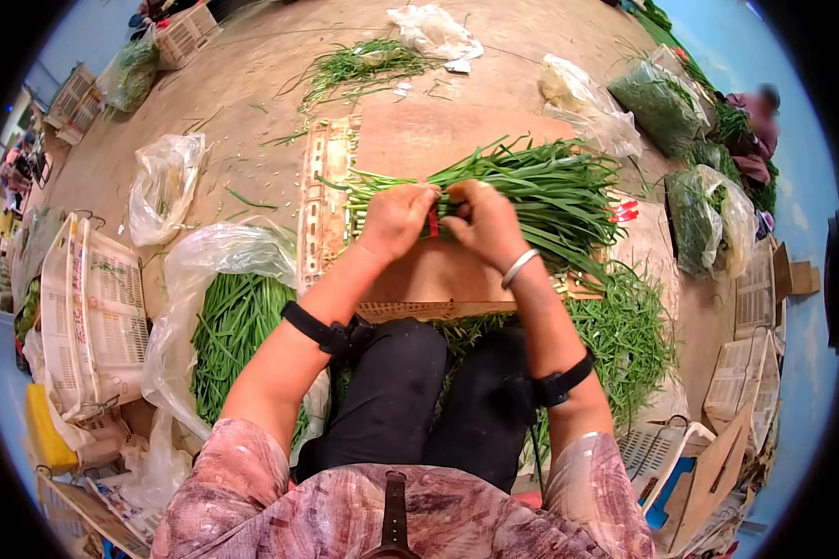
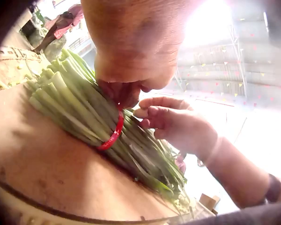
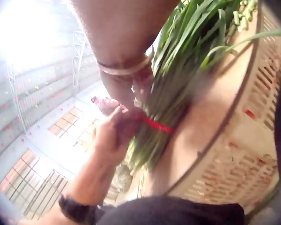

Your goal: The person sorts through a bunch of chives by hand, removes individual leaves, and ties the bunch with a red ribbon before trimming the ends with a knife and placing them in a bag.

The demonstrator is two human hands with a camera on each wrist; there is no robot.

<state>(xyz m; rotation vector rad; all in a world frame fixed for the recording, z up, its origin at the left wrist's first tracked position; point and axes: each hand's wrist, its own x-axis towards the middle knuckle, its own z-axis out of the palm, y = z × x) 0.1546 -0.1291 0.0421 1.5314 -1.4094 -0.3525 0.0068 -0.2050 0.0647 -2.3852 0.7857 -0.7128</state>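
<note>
Above the board [image 1: 410,138], where the bunch [image 1: 541,191] is lying, my left hand [image 1: 401,219] is pinching the red band [image 1: 433,222], my right hand [image 1: 489,224] is bending round something I can't tell, and too slack a pull could be letting stems [image 2: 61,93] slip.

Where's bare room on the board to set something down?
Free: the board's far strip, beyond the green bundle; near patch, between red band and near crate rim. Crowded: board's right side, under leaves.

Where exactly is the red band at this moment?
In the head view, the red band is just above the picture's centre, across the near side of the green bundle, between the left hand and the right hand.
</note>
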